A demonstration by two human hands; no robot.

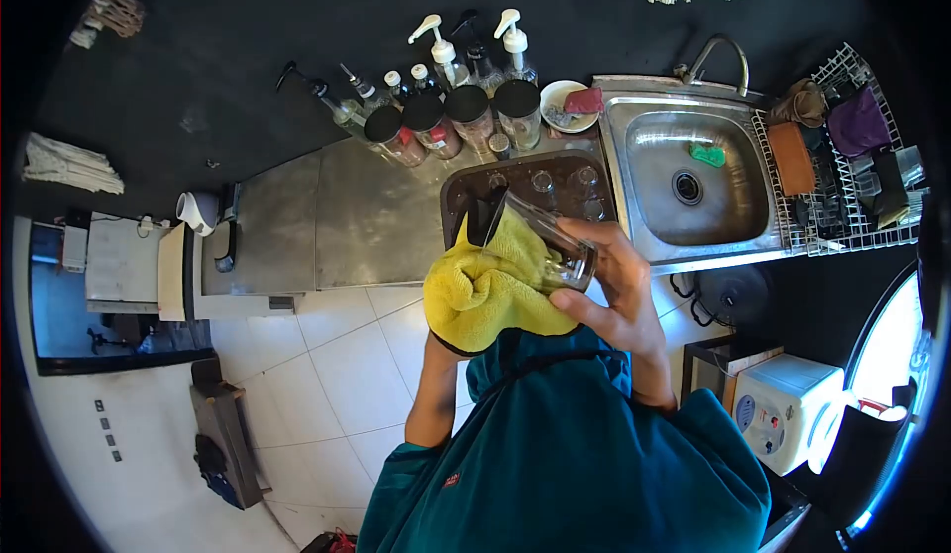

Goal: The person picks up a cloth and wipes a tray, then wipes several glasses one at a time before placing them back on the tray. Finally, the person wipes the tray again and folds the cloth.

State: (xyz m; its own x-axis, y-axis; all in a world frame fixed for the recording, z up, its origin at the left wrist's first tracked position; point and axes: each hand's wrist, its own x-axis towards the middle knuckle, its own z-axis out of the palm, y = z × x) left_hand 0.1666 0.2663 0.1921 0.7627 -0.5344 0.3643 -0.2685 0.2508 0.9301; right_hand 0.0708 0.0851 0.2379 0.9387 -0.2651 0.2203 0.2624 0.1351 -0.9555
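My right hand (622,286) grips a clear drinking glass (573,256), fingers along its far side and thumb near its base. The glass is tilted, its mouth towards the upper left. A yellow microfiber cloth (475,291) with a dark edge covers my left hand (442,351), of which little more than the wrist shows. Part of the cloth reaches into the glass. The left fingers are hidden under the cloth, which hangs bunched around them. Just beyond both hands, a dark brown tray (453,195) on the steel counter holds several upturned glasses (586,177).
Behind the tray stand black-lidded jars (469,117), pump bottles (444,66) and a white bowl (571,107). To the right are a steel sink (649,221) with a green sponge (707,155) and a wire dish rack (842,246). A white water dispenser (792,404) stands lower right.
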